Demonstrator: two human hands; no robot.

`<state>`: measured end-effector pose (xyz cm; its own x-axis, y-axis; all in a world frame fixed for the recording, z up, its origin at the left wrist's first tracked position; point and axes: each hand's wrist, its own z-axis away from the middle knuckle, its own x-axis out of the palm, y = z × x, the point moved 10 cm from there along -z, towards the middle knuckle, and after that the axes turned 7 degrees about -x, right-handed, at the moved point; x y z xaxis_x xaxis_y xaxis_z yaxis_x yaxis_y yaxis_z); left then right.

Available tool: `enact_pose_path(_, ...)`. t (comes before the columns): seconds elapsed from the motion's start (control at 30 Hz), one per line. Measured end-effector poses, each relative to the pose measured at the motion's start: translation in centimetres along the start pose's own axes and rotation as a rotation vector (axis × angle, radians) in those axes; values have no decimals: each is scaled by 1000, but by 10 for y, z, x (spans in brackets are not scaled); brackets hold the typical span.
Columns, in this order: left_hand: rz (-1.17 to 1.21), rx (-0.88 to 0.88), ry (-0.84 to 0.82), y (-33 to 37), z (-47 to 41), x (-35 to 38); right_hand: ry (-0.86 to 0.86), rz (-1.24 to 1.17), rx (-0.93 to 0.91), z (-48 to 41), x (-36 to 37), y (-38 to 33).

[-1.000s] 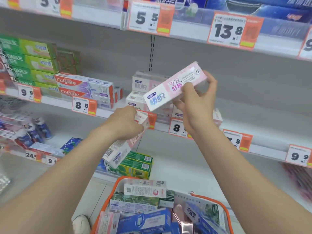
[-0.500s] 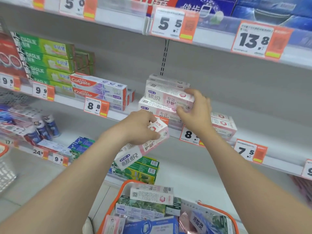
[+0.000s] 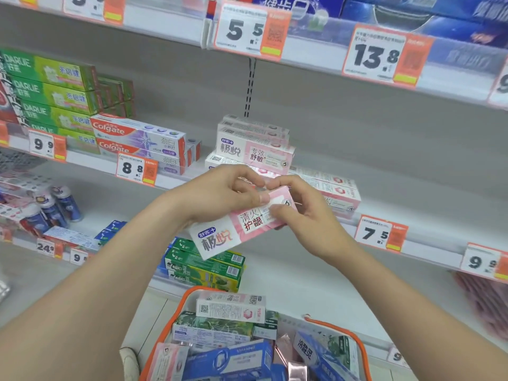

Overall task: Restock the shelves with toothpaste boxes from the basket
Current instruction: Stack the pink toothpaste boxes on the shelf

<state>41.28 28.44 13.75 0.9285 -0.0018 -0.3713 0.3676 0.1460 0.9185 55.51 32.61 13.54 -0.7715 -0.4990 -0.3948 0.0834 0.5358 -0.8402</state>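
A pink and white toothpaste box (image 3: 236,229) is held in front of the middle shelf (image 3: 428,248), tilted with its right end higher. My left hand (image 3: 220,193) grips it from above, and my right hand (image 3: 302,215) pinches its right end. Just behind stands a stack of matching pink boxes (image 3: 255,149) on the shelf, with more pink boxes (image 3: 338,191) to their right. The orange-rimmed basket (image 3: 354,342) below holds several boxes, a white and pink one (image 3: 231,306) on top.
Colgate boxes (image 3: 137,138) and green Darlie boxes (image 3: 49,89) fill the shelf's left part. Green boxes (image 3: 203,268) lie on the lower shelf, small bottles (image 3: 57,204) further left. Price tags line the shelf edges. Bare shelf stretches right of the pink boxes.
My right hand set its pink box on the stack, let go and came down to pinch the end of the box in my left hand, which rose and turned label up.
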Motion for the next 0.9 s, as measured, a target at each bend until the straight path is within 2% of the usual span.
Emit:
enact_pose_path(0.07, -121, 60, 103, 9, 0, -4, 124, -41, 44, 6, -26, -1)
enact_pose_path(0.17, -201, 177, 356, 21, 7, -21, 431, -60, 107, 19, -88, 4)
enact_pose_path(0.23, -190, 230, 540, 25, 15, -33, 651, -204, 149, 28, -129, 14)
enact_pose_path(0.3, -254, 268, 656, 28, 17, -35, 760, -410, 185, 31, -151, 26)
enact_pose_path(0.37, -398, 328, 668, 34, 10, -20, 760, -391, 220, 27, -166, 41)
enact_pose_path(0.43, -565, 368, 636, 38, 0, 1, 747, -206, 200, 21, -179, 50)
enact_pose_path(0.57, -833, 443, 630, 47, -21, 30, 609, 470, -30, -2, -192, 32)
enact_pose_path(0.67, -1001, 454, 631, 49, -42, 38, 480, 791, -122, -29, -188, 37)
enact_pose_path(0.73, -1081, 420, 610, 47, -58, 42, 439, 878, -71, -44, -186, 49)
enact_pose_path(0.9, -1224, 339, 618, 35, -77, 47, 253, 712, 142, -71, -177, 89)
